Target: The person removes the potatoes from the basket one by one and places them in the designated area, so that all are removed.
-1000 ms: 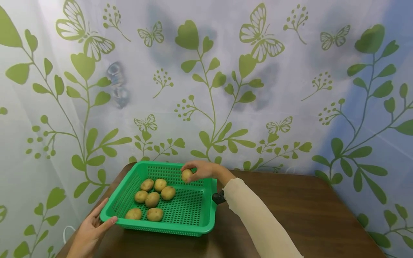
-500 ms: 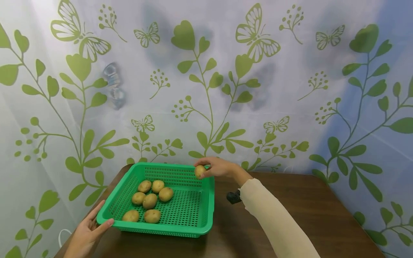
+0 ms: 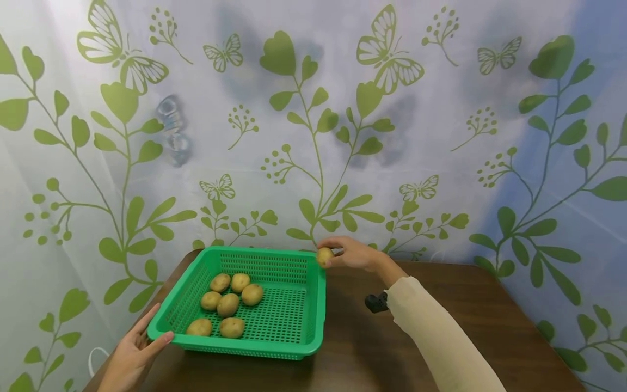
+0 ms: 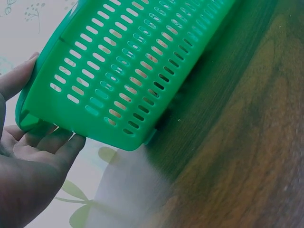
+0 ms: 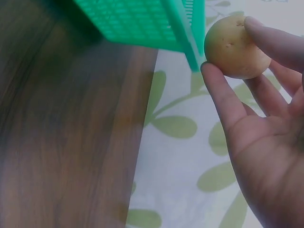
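My right hand [image 3: 354, 253] holds a potato [image 5: 236, 47] between thumb and fingers, at the back right corner of the green plastic basket [image 3: 240, 348]. In the right wrist view that potato overlaps the basket's rim. Several more potatoes [image 3: 227, 305] lie on the basket's slotted floor, grouped toward its left side. My left hand [image 3: 134, 348] grips the basket's front left corner. The left wrist view shows the thumb on the rim's outer side and the fingers [image 4: 69, 149] curled under the lip.
The basket stands on a dark brown wooden table [image 3: 441, 326], toward its left side. A curtain [image 3: 313, 136] printed with green leaves and butterflies hangs behind the table. A black wrist device [image 3: 376, 302] sits by the right sleeve. A white cable [image 3: 93, 359] shows at left.
My right hand has carried the potato rightward, from over the basket's inside to its back right corner. The left hand keeps its grip, and the other potatoes lie as before.
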The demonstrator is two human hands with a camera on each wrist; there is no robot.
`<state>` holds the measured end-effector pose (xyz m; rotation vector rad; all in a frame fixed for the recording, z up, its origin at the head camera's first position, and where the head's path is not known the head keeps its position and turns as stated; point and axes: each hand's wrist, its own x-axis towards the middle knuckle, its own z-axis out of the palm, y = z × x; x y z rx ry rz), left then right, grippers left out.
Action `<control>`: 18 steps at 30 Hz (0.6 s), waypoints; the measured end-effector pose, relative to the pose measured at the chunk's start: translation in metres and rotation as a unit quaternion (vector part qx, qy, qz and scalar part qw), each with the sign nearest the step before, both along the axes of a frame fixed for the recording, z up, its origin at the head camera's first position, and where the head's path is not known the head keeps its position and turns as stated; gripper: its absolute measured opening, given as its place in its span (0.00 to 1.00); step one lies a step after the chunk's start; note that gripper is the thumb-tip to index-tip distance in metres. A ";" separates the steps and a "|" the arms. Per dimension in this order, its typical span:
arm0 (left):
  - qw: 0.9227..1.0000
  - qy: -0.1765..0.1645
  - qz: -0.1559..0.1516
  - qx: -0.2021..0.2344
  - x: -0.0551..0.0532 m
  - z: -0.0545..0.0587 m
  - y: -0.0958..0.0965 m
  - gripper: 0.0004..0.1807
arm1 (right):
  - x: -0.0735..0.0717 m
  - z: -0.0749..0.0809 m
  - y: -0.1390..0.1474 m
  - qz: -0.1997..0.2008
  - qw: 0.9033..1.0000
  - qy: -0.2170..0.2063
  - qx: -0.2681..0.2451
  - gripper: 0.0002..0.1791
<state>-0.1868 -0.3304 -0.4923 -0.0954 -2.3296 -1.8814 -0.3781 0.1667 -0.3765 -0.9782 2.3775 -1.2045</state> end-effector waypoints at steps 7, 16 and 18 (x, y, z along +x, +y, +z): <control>1.000 -0.023 -0.001 0.013 -0.001 -0.002 -0.002 0.45 | 0.005 -0.012 0.026 -0.038 0.999 -0.019 -0.022 0.27; 0.999 -0.045 -0.016 0.003 -0.004 0.000 -0.009 0.46 | 0.012 -0.026 0.058 -0.052 0.997 -0.028 -0.045 0.26; 0.999 -0.045 -0.019 -0.003 -0.004 -0.001 -0.011 0.45 | 0.014 -0.031 0.065 -0.058 0.997 -0.032 -0.048 0.27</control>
